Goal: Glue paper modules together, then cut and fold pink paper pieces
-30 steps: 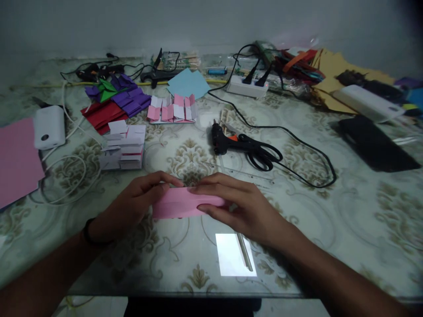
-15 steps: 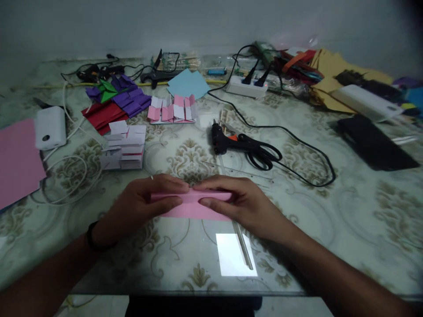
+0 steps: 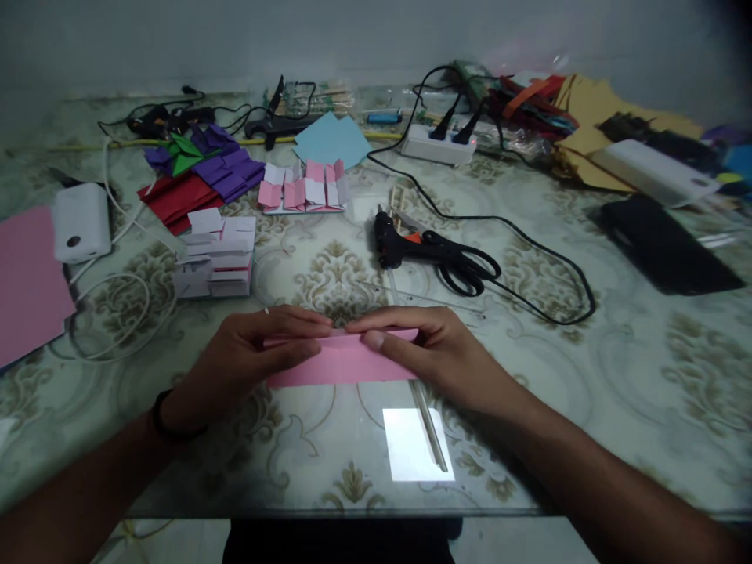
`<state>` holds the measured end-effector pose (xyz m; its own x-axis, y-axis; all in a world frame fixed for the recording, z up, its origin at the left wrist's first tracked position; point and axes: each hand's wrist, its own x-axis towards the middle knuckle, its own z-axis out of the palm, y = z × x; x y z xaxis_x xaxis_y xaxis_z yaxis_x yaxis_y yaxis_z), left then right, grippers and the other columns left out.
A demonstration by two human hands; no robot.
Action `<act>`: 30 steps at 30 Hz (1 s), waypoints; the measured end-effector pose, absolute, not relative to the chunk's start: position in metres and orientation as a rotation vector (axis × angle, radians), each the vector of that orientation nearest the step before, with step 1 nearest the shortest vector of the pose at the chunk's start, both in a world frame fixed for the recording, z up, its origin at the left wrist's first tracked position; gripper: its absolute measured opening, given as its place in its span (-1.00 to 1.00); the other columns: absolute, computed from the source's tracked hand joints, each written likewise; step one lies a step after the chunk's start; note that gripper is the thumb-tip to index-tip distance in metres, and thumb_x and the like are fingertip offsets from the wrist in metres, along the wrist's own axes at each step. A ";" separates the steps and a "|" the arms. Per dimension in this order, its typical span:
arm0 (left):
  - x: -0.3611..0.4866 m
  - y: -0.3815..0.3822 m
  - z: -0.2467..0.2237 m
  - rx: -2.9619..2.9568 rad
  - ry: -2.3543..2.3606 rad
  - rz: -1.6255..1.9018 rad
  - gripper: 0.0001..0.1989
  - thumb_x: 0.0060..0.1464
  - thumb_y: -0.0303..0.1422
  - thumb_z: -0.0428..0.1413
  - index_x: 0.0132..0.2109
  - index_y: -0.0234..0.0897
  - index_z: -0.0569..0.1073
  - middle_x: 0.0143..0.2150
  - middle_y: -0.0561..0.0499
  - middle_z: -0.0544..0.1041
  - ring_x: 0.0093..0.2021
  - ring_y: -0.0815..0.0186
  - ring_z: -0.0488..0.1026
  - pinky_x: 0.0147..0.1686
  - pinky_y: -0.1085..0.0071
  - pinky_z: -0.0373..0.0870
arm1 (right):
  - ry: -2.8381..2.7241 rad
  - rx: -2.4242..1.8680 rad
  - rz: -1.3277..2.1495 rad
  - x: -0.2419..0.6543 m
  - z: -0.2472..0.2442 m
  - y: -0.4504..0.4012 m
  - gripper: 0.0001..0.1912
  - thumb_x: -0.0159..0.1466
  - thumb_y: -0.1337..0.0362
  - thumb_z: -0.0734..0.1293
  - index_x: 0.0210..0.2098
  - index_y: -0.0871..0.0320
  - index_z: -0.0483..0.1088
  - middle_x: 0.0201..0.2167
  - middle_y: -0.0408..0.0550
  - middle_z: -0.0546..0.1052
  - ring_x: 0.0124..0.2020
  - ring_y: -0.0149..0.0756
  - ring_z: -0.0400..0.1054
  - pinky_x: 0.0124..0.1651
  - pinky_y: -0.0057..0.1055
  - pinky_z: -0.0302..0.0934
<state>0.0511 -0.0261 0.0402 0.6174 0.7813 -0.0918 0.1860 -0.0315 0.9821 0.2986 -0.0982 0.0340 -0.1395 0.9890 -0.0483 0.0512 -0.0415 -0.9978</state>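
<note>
A folded sheet of pink paper lies across the middle of the near table. My left hand grips its left part, thumb on the near face and fingers along the far folded edge. On the right part, my right hand pinches the same edge between thumb and fingers. The two sets of fingertips almost meet at the centre. From under the paper's right end, a thin metallic-looking strip points toward the table's front edge.
Beyond my hands lie a black glue gun and scissors. Folded white and pink paper pieces sit to the left, near a white device and pink sheets. A power strip and black phone-like slab are farther right.
More of the pink paper's near face shows below my thumbs. My right thumb has shifted slightly up toward the fold. Both hands keep hold of the paper.
</note>
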 end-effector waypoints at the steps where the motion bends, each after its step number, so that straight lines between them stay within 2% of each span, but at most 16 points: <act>1: 0.051 -0.026 0.040 1.563 0.835 0.572 -0.89 0.17 -0.32 0.37 -0.14 -0.03 0.75 0.02 0.00 0.74 0.11 0.12 0.64 0.18 0.15 0.57 | -1.327 -1.208 1.326 0.299 0.033 -0.098 -0.85 0.37 0.25 0.48 -0.10 0.01 0.71 -0.13 -0.08 0.75 -0.09 -0.23 0.63 0.03 -0.32 0.47; 7: 0.050 -0.027 0.044 1.551 0.828 0.518 -0.85 0.21 -0.34 0.33 -0.10 -0.01 0.75 0.06 0.08 0.73 0.16 0.14 0.62 0.24 0.17 0.52 | -1.359 -1.168 1.287 0.301 0.030 -0.098 -0.85 0.33 0.30 0.50 -0.12 0.00 0.72 -0.15 -0.08 0.73 -0.12 -0.25 0.61 -0.04 -0.35 0.44; 12: 0.051 -0.029 0.041 1.378 0.890 0.399 -0.76 0.28 -0.16 0.28 -0.01 -0.12 0.74 0.04 -0.02 0.75 0.14 0.12 0.64 0.26 0.19 0.48 | -1.352 -1.131 1.286 0.300 0.030 -0.097 -0.82 0.34 0.34 0.50 -0.12 -0.04 0.73 -0.11 -0.10 0.73 -0.08 -0.28 0.60 -0.01 -0.39 0.43; 15: 0.049 -0.029 0.036 1.328 0.919 0.363 -0.74 0.24 -0.17 0.31 0.00 -0.14 0.74 0.04 -0.03 0.75 0.14 0.12 0.63 0.29 0.22 0.44 | -1.407 -1.094 1.277 0.300 0.031 -0.096 -0.78 0.33 0.38 0.50 -0.09 -0.03 0.73 -0.10 -0.09 0.72 -0.06 -0.29 0.60 0.01 -0.40 0.44; 20: 0.045 -0.027 0.030 1.302 0.915 0.351 -0.76 0.18 -0.20 0.36 -0.03 -0.11 0.74 -0.08 0.03 0.77 0.05 0.14 0.66 0.15 0.27 0.54 | -1.566 -1.104 1.096 0.301 0.030 -0.096 -0.70 0.32 0.47 0.46 -0.08 -0.03 0.73 -0.07 -0.06 0.70 -0.03 -0.27 0.60 0.00 -0.39 0.47; 25: 0.046 -0.027 0.031 1.298 0.921 0.353 -0.69 0.18 -0.21 0.35 0.06 -0.06 0.71 0.03 0.03 0.74 0.02 0.18 0.65 -0.02 0.38 0.58 | -1.658 -1.140 0.906 0.301 0.029 -0.098 -0.66 0.33 0.51 0.40 -0.10 -0.01 0.73 -0.09 -0.07 0.72 -0.11 -0.30 0.63 -0.07 -0.39 0.48; 30: 0.047 -0.026 0.033 1.417 0.906 0.344 -0.74 0.22 -0.16 0.32 0.03 0.00 0.72 0.07 0.04 0.73 0.10 0.15 0.63 0.10 0.37 0.53 | -1.726 -1.121 0.804 0.301 0.030 -0.099 -0.63 0.35 0.53 0.36 -0.09 -0.01 0.72 -0.14 -0.10 0.74 -0.20 -0.34 0.64 -0.11 -0.43 0.49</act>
<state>0.0475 -0.0256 0.0326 0.6351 0.6971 -0.3326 0.3004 0.1738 0.9378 0.3006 -0.0990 0.0300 -0.1852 0.9247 0.3327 0.3406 0.3780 -0.8609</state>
